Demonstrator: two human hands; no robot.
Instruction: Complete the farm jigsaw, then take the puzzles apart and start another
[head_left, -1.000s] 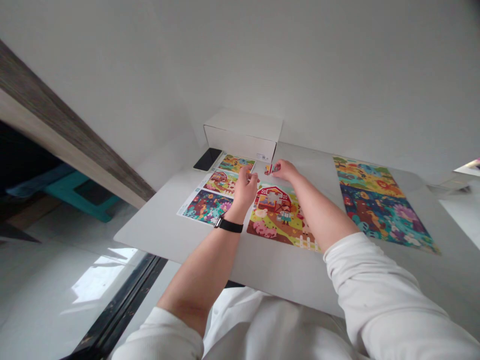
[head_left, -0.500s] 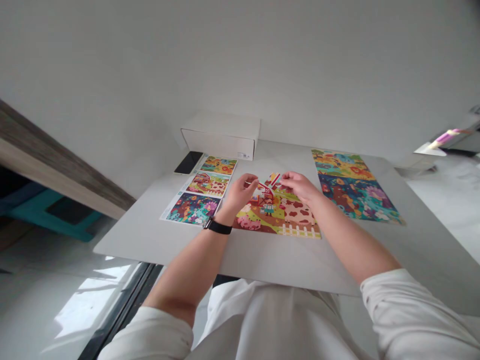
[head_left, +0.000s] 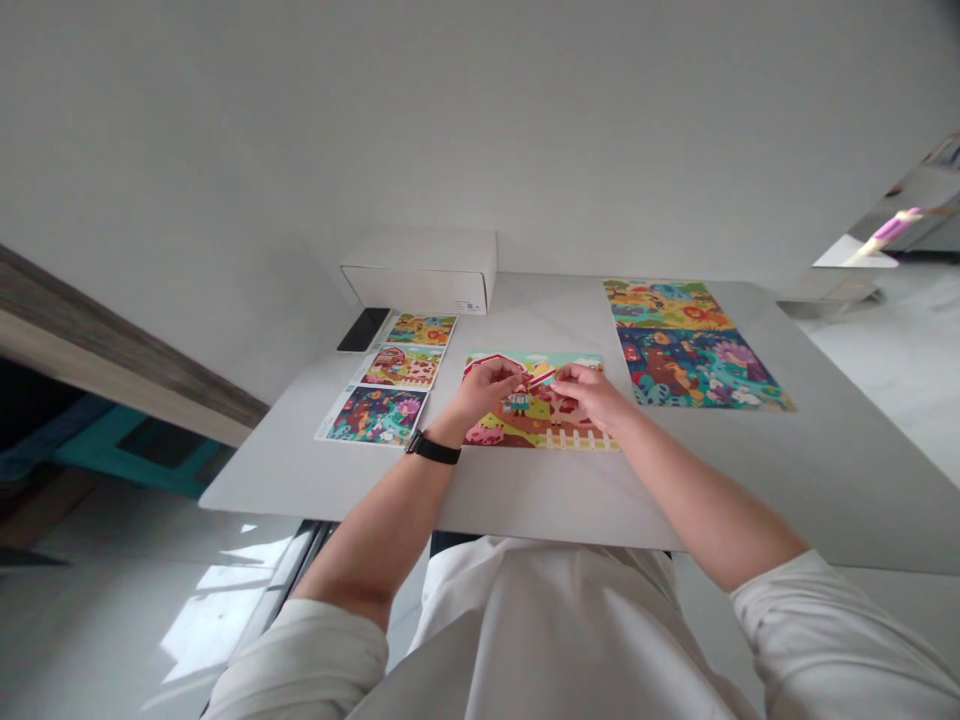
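Note:
A farm jigsaw puzzle (head_left: 547, 425) with a red barn and a spotted cow lies on the grey table (head_left: 525, 500) in front of me. My left hand (head_left: 484, 388), with a black watch on the wrist, and my right hand (head_left: 589, 392) meet just above the puzzle's middle. Between their fingertips they pinch a small red and white puzzle piece (head_left: 541, 377). Both hands have their fingers closed on it.
A sheet of three small colourful pictures (head_left: 390, 385) lies to the left, with a black phone (head_left: 363, 329) behind it. A white box (head_left: 420, 270) stands at the back against the wall. Two larger finished puzzles (head_left: 686, 345) lie to the right.
My right hand brought the piece from near the white box back over the farm puzzle, and my left hand came to meet it. My head shifted, so the table looks lower and farther.

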